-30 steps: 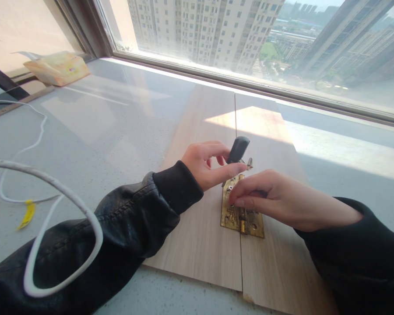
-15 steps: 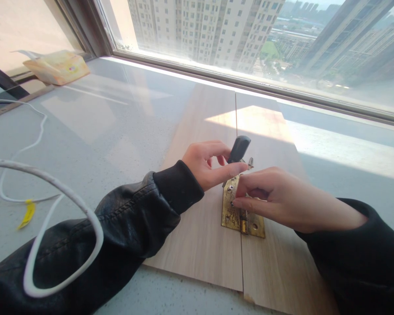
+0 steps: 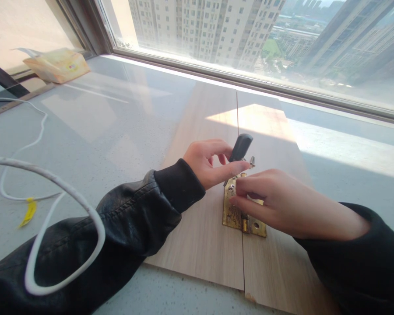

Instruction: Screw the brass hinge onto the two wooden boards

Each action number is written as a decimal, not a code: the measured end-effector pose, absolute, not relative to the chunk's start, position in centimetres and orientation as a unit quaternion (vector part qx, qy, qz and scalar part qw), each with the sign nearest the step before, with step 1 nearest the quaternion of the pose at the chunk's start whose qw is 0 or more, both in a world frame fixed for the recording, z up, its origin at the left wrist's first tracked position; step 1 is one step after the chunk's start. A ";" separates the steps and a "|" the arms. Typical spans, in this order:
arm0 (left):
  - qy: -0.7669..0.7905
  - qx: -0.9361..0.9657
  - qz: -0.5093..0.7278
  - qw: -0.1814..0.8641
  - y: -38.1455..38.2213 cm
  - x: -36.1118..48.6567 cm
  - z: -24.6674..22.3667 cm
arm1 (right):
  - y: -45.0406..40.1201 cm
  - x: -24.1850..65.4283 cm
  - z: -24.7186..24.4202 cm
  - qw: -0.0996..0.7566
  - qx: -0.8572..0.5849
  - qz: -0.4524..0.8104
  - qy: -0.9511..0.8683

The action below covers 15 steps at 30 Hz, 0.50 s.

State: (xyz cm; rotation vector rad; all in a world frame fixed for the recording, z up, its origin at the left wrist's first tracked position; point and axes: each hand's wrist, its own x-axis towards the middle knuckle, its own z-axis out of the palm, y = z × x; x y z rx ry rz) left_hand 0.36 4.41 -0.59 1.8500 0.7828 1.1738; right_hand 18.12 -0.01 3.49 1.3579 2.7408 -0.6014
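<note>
A brass hinge [image 3: 232, 214] lies across the seam between two pale wooden boards [image 3: 197, 245]. Screws show in its left leaf. My left hand [image 3: 213, 162] is closed on a tool with a dark grey handle [image 3: 241, 147], tilted above the hinge. A small screw [image 3: 252, 162] sticks up by my left thumb tip. Over the hinge's left leaf, my right hand [image 3: 265, 199] has thumb and index finger bent toward each other at a screw hole. Whatever is between those fingertips is too small to make out.
A white cable [image 3: 65, 188] loops over my left sleeve, with a yellow tag [image 3: 29, 213] on it. At the back left are a tissue pack [image 3: 57, 65] and a dark flat device [image 3: 6, 105]. A window frame [image 3: 197, 72] runs behind the boards.
My right thumb has shifted slightly left and up over the hinge leaf, covering the screw that showed there. The left hand and the grey-handled tool look almost the same.
</note>
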 end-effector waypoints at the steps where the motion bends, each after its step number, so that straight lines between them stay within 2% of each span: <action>1: 0.308 0.729 0.464 0.398 4.4 0.4 -0.6 | 0.0 18.1 3.6 0.016 0.438 -0.190 0.879; 9: 0.308 0.730 0.463 0.397 4.4 0.4 -0.6 | 0.2 18.5 4.5 -0.046 0.427 -0.235 0.872; 15: 0.304 0.731 0.469 0.392 4.4 0.4 -0.7 | 0.3 18.6 4.9 -0.031 0.383 -0.290 0.877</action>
